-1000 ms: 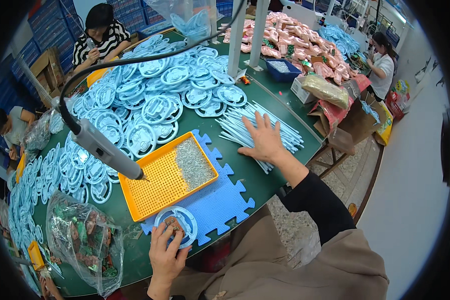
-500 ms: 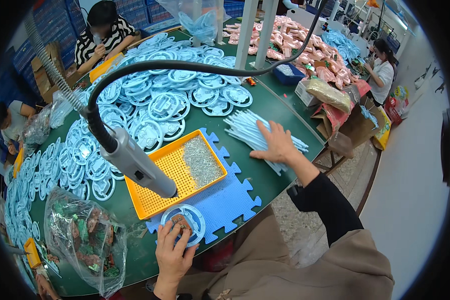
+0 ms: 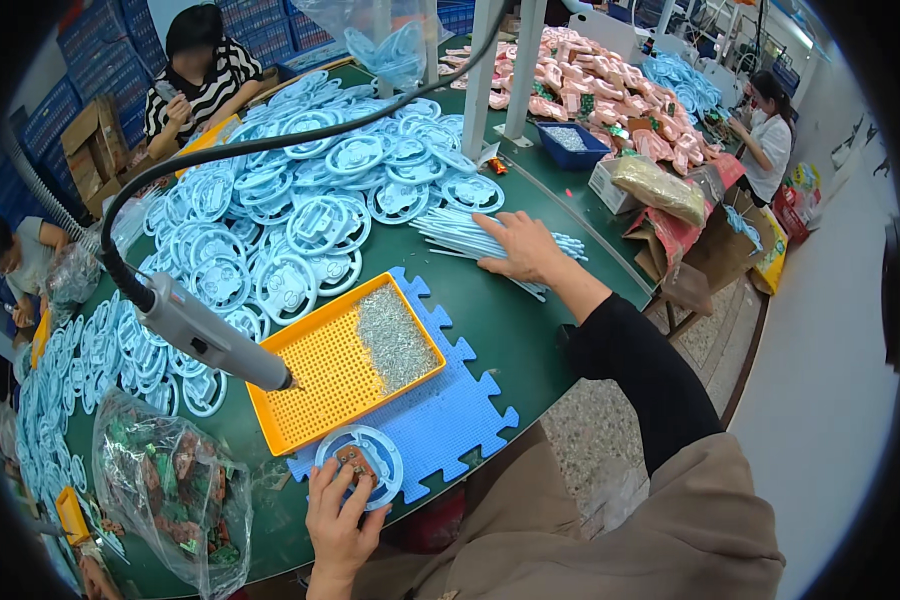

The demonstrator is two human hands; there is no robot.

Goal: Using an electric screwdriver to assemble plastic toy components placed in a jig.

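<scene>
My left hand (image 3: 342,520) is closed on a small brown circuit board (image 3: 358,462), which lies inside a light blue plastic ring part (image 3: 394,468). The ring rests at the near edge of a blue foam mat (image 3: 450,405). To the right, my right hand (image 3: 523,250) lies spread over a loose bundle of thin light blue sticks (image 3: 455,232), fingers apart. A grey electric screwdriver (image 3: 210,335) hangs on its cable, its tip over the yellow tray (image 3: 305,375); neither hand touches it. Small silver screws (image 3: 395,335) cover the tray's right part.
Many blue ring parts (image 3: 320,225) are heaped across the green table (image 3: 510,345). A clear bag of circuit boards (image 3: 175,490) lies at the near left. Pink parts (image 3: 590,80), a dark blue bin (image 3: 570,148) and metal posts (image 3: 480,90) stand farther back. Other people sit around.
My right hand has moved farther away and left, and the sticks have shifted with it. The screwdriver has swung left. My left hand stays on the board.
</scene>
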